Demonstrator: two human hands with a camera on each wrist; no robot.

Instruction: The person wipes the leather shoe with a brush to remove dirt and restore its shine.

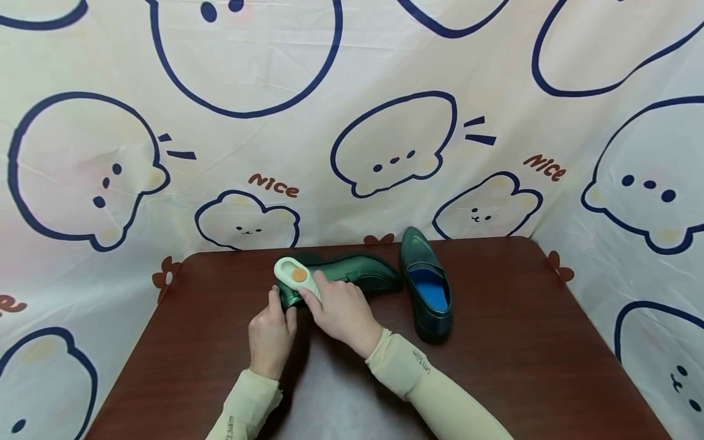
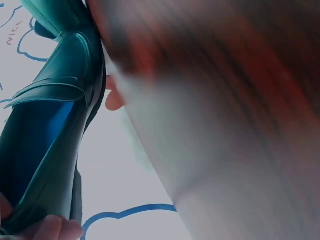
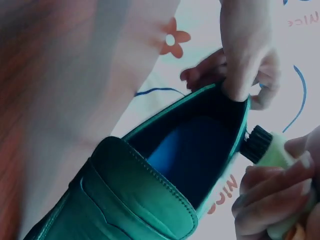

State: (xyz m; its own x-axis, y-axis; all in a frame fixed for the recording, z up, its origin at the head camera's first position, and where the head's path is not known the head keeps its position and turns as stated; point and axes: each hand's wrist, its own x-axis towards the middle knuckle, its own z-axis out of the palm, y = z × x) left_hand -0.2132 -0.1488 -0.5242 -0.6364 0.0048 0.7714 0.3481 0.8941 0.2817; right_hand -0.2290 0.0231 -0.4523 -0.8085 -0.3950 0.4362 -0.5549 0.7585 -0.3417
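Note:
A dark green loafer (image 1: 357, 269) with a blue insole points its toe right near the table's back edge. At its heel end, my left hand (image 1: 272, 336) grips the rim, the thumb inside the opening in the right wrist view. My right hand (image 1: 346, 308) holds a small brush (image 1: 287, 269) with a pale handle and an orange dot. In the right wrist view its dark bristles (image 3: 257, 144) meet the outer side of the shoe near the heel. The matching loafer (image 1: 426, 287) stands upright to the right, toe pointing away.
The brown table (image 1: 528, 366) ends at a back edge just behind the shoes. Behind it and along both sides hangs a pale cloth (image 1: 308, 146) with blue cartoon outlines.

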